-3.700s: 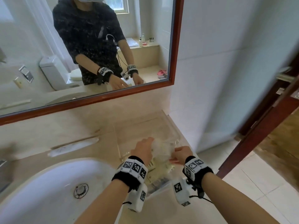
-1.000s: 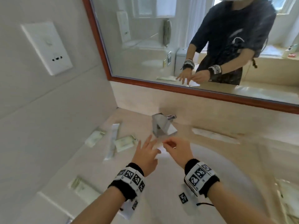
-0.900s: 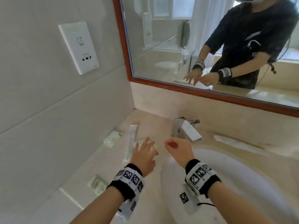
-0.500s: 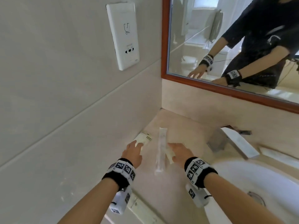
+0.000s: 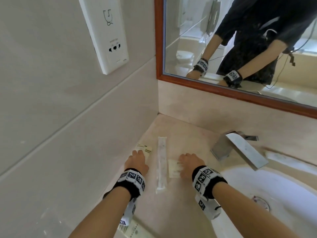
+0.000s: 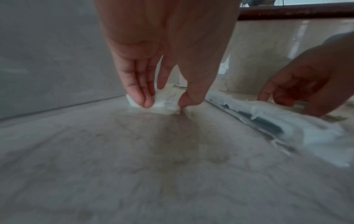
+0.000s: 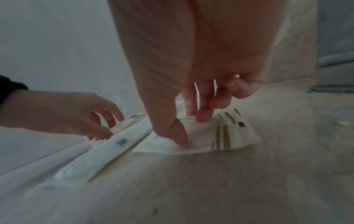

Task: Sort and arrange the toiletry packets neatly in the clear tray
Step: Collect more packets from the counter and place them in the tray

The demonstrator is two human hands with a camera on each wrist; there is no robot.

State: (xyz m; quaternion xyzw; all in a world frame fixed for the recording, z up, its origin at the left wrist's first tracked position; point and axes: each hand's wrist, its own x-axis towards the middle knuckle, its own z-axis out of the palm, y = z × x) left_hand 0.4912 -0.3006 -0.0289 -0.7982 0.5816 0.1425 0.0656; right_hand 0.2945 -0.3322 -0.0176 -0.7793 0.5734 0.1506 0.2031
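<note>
Near the vanity countertop's (image 5: 185,134) back left corner, our left hand (image 5: 137,162) pinches the wall-side packet (image 5: 145,149); our right hand (image 5: 188,164) pinches the striped packet (image 7: 220,136), long sachet (image 5: 161,162) between.

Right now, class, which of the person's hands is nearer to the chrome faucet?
Right. The right hand pinches a small packet just left of the faucet; the left hand grips another packet near the wall, beyond the long wrapped packet.
</note>
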